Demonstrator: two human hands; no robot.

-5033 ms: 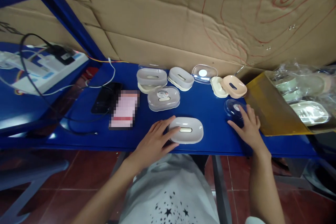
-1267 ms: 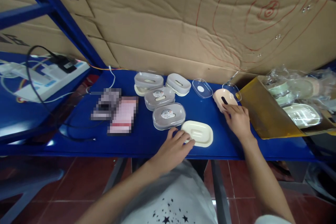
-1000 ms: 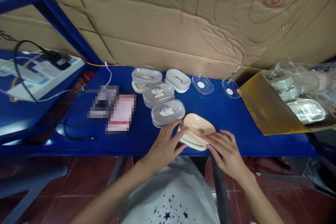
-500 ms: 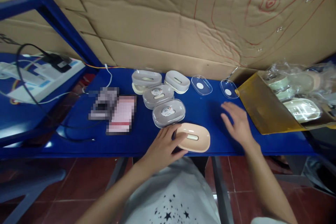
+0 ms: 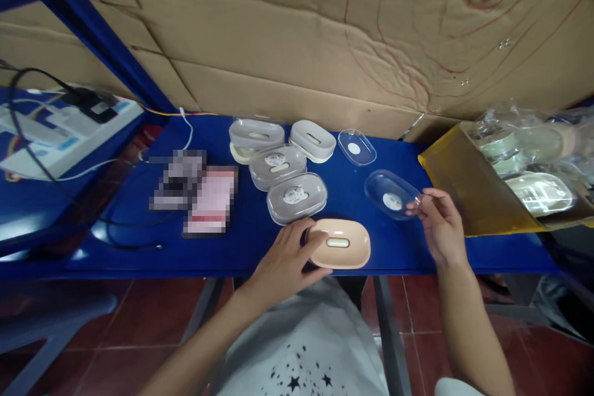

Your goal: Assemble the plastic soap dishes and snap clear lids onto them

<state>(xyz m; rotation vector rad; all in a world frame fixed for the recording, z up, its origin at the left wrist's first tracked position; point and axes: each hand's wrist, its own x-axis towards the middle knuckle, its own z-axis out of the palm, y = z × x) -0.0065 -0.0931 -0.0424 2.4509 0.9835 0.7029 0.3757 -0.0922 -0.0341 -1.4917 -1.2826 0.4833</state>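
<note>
My left hand (image 5: 290, 257) grips the left end of a peach oval dish (image 5: 352, 244), which has a pale slot in its middle and sits at the table's front edge. Pinched at its right end by my right hand (image 5: 440, 223) is a clear oval lid (image 5: 387, 189) with a white round sticker, held over the table. Another clear lid (image 5: 364, 151) lies farther back. Left of it is a grey dish (image 5: 313, 139) on a cream base. Lidded grey dishes with stickers (image 5: 297, 198) stand just behind my left hand.
At the right, an open cardboard box (image 5: 457, 179) holds plastic-wrapped dishes. Two blurred flat items (image 5: 211, 201) lie left of the dishes. A power strip (image 5: 69, 142) with cables is at the far left. Cardboard (image 5: 260, 31) rises behind the blue table (image 5: 153, 260).
My right hand has taken hold of the clear lid by the box and brought it nearer, toward the peach dish. My left hand stays on the dish. The view has shifted slightly.
</note>
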